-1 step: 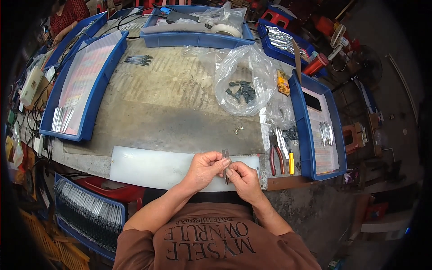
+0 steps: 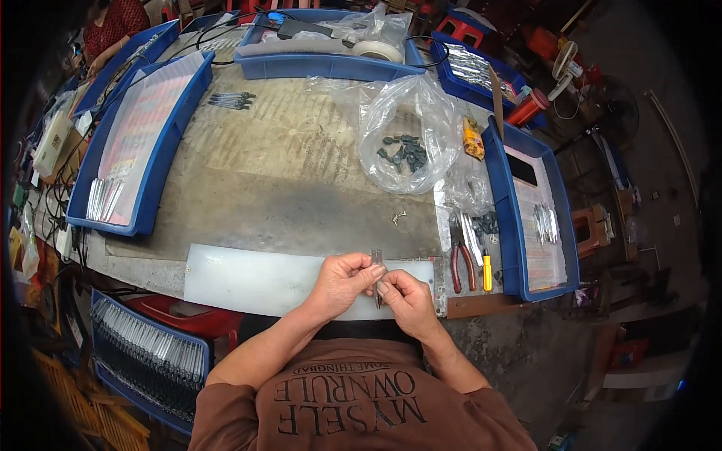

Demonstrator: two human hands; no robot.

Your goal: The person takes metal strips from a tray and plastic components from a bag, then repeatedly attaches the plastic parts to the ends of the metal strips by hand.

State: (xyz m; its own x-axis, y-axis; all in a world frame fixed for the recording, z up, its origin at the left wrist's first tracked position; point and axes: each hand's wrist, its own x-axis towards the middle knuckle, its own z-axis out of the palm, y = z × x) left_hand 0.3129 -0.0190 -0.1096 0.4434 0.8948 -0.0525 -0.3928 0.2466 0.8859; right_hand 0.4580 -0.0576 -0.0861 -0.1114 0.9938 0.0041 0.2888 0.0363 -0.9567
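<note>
At the near edge of the table, both hands meet over a white board. Slim grey metal strips stand up between them, their upper ends showing above the fingers and thin tips below. My left hand is closed, pinching the strips from the left with thumb and fingers. From the right my right hand pinches the same strips lower down, its thumb pressed against them. The fingers hide the strips' middle, so I cannot tell how they are joined. A few small brass-coloured pieces lie beyond the hands.
Right of the board lie red-handled pliers and a yellow-handled screwdriver. A clear plastic bag holds dark small parts. Blue trays stand left, right and at the back. A blue crate of metal strips sits low at left.
</note>
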